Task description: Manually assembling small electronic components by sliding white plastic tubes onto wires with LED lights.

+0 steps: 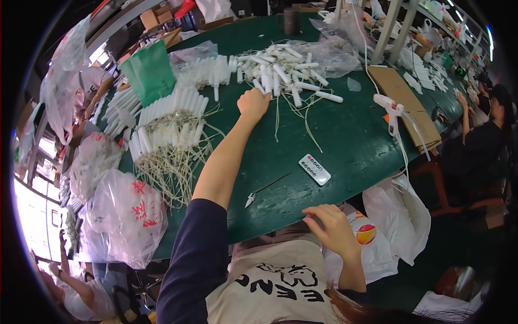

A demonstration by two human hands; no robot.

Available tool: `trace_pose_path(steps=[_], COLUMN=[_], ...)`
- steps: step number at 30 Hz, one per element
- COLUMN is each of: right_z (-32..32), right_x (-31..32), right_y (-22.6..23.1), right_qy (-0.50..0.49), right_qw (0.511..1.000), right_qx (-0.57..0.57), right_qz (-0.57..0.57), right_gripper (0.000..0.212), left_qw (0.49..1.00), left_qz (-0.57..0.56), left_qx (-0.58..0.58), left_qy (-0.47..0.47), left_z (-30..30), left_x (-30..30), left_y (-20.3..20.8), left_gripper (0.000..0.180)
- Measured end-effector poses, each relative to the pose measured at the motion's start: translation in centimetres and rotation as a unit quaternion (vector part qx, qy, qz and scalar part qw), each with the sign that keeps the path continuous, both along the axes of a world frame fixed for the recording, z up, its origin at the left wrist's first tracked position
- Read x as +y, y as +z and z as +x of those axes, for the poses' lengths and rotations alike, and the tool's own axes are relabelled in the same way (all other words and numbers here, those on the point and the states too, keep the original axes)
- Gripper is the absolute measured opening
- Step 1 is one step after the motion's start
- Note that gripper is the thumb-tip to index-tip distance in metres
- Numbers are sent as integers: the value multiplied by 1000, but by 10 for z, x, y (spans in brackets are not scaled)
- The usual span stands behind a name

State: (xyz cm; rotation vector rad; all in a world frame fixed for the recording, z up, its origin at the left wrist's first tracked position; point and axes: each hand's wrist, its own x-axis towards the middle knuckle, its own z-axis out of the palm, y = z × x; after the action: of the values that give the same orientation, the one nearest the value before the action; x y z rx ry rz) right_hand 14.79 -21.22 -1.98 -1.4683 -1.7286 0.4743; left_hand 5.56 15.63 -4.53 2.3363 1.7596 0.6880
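My left hand (253, 105) reaches far across the green table. Its fingers are bent in at the near edge of a loose heap of white tubes (280, 73) with thin pale wires, closed on the end of one white tube (258, 86). My right hand (330, 227) is by the table's near edge, fingers apart, holding nothing. Between the hands lie a small white remote control (314, 169) with dark buttons and a small white pointed piece (250, 200) on a dark wire.
At left are rows of wired white tubes (172, 105), a green bag (148, 73) and a stuffed clear plastic bag (127, 216). A white glue gun (389, 108) with a cord rests near cardboard (404, 102) at right. White plastic bags (396, 216) hang below the edge. Other people (485, 124) sit farther right.
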Motion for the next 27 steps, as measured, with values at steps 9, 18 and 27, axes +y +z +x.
trace_pose_path(steps=[9, 18, 27], right_z=[7, 14, 11], right_x=[4, -3, -8], right_y=[-8, -14, -13], right_qy=[3, -1, -9], right_qw=[1000, 1000, 1000], right_qx=[10, 22, 23], right_qz=[8, -11, -19], right_gripper=[14, 12, 13], left_qw=[997, 975, 987], left_qz=[-52, -201, -157], left_qx=[25, 91, 35], left_qy=[43, 7, 12], left_z=[8, -22, -22], left_x=[7, 10, -1], left_y=[0, 28, 12], left_gripper=[43, 55, 57])
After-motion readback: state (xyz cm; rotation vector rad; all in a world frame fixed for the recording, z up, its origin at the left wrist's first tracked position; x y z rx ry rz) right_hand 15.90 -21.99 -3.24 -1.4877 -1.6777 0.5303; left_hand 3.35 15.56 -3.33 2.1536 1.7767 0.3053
